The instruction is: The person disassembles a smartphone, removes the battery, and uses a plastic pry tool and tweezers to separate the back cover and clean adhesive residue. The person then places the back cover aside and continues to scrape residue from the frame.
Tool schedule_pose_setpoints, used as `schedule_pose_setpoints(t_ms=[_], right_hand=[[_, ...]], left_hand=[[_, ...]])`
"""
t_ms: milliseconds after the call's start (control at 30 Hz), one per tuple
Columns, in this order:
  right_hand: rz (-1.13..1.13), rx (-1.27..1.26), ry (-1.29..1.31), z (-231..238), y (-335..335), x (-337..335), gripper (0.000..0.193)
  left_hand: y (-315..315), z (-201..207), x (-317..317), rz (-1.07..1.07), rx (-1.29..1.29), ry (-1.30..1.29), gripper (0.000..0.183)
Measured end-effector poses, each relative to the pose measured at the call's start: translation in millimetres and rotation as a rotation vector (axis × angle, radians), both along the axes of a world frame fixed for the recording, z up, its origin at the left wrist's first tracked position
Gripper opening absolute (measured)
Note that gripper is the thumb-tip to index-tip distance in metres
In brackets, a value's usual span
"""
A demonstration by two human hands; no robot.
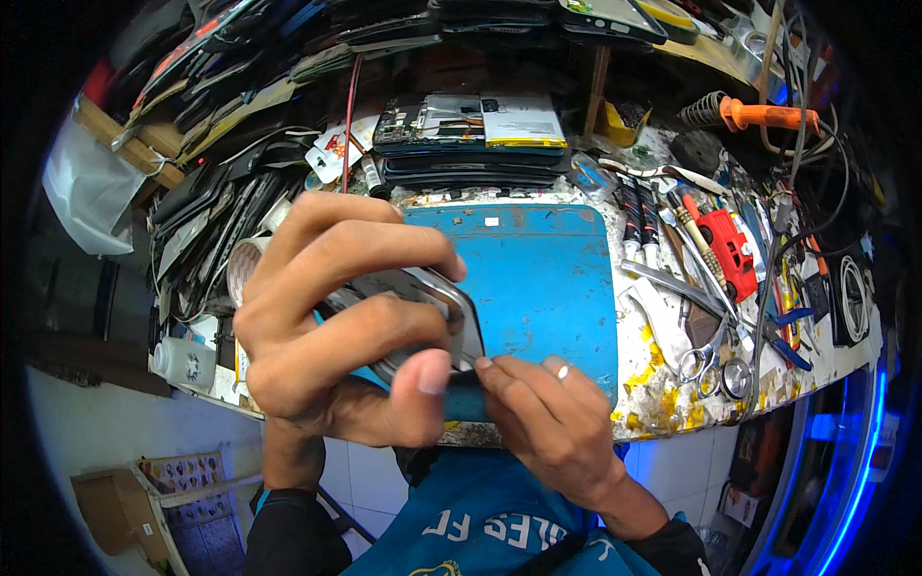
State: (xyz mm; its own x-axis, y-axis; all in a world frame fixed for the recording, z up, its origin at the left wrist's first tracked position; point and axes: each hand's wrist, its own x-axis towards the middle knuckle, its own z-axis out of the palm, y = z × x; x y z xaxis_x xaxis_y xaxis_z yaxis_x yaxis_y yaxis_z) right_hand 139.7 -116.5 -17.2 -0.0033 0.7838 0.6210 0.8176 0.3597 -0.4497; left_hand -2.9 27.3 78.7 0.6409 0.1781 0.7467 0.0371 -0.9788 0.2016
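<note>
My left hand is raised over the near left part of a blue work mat, its fingers curled round a smartphone. The phone is tilted, with a shiny dark face and a rounded silvery edge, and my fingers cover much of it. At its lower right corner, the fingertips of my right hand are pinched together against the edge. Whatever they may grip is hidden. A ring shows on one right finger.
Beyond the mat stands a stack of phones and opened tablets. On the right lie a red toy car, scissors, blue-handled pliers and screwdrivers. A soldering iron rests in its coil holder. Phone parts are heaped left.
</note>
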Motion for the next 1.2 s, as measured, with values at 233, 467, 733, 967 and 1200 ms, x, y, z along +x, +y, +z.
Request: schedule_pose_setpoints(t_ms=[233,467,733,967,1200], right_hand=[[-0.014,0.234,0.315,8,-4,1,0.04],[0.039,0.245,0.282,17,11,-4,0.043],[0.061,0.151,0.042,26,4,5,0.03],[0.12,0.073,0.203,19,7,5,0.04],[0.069,0.048,0.076,10,4,3,0.039]], left_hand=[[-1,1,-1,0.002,-0.047,0.015,0.045],[3,2,1,-0.012,-0.063,0.013,0.045],[7,0,5,-0.048,-0.067,0.001,0.045],[9,2,3,-0.072,-0.074,0.019,0.042],[8,1,6,-0.062,-0.08,0.011,0.043]])
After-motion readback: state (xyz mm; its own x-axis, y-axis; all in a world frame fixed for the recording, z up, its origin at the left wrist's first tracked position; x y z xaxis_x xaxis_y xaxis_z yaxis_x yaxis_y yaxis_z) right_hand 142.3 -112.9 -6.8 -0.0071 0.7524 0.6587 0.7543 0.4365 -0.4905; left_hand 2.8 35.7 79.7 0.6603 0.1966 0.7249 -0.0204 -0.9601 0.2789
